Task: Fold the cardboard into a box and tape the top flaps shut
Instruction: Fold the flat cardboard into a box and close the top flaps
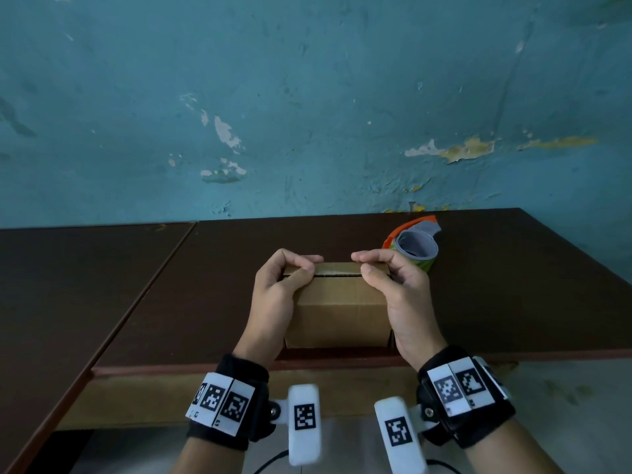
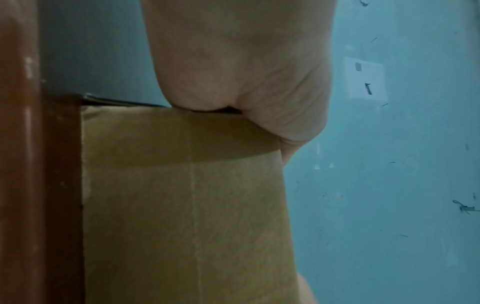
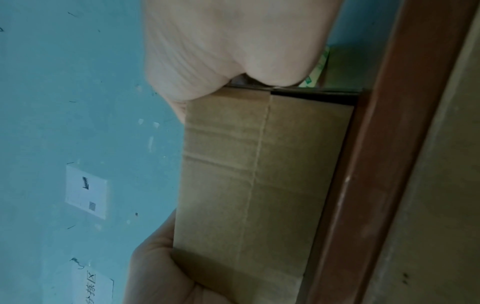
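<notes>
Box (image 1: 337, 309) upright on the table (image 1: 171, 285) near its front edge, long axis left to right, top flaps upward and nearly closed. Left hand (image 1: 275, 289) and right hand (image 1: 398, 289) pinch the top's two ends, fingers curled over the flaps. Tape dispenser (image 1: 415, 248) just behind the right hand.

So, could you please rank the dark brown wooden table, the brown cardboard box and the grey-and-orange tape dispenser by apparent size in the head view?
Largest to smallest:
1. Dark brown wooden table
2. Brown cardboard box
3. Grey-and-orange tape dispenser, though it lies farther away and is partly hidden by the right hand, so it looks smaller.
</notes>
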The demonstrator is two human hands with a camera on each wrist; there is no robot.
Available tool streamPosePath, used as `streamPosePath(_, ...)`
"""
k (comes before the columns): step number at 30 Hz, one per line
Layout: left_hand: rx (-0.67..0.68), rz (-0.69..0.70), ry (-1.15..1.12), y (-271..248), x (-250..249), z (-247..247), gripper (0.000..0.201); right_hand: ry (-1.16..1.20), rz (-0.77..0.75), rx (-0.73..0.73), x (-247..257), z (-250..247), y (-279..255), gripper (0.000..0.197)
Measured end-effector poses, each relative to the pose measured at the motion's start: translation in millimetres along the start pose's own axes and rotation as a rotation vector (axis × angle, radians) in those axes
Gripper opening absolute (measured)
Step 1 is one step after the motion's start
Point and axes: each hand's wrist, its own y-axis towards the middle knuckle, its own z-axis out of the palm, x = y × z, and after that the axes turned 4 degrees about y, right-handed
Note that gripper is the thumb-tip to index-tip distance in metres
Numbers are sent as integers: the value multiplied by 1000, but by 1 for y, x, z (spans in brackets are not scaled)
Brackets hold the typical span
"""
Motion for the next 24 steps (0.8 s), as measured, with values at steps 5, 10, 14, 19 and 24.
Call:
streamPosePath(5, 38, -53, 39, -2, 1, -2, 12, 25, 19, 7, 0, 1, 1, 18)
streamPosePath(10, 80, -72, 62, -5, -5, -2, 31, 31, 19, 5, -1, 1, 2, 17)
streamPosePath(14, 60, -87, 64, -6, -7, -1, 33, 26, 11, 17, -2, 1, 3, 17)
streamPosePath(19, 37, -114, 7, -6, -8, 0, 20, 56, 22, 41, 0, 2, 5, 9)
streamPosePath(24, 29, -129, -36, -7, -9, 0, 23, 84, 25, 53, -1, 1, 7, 12)
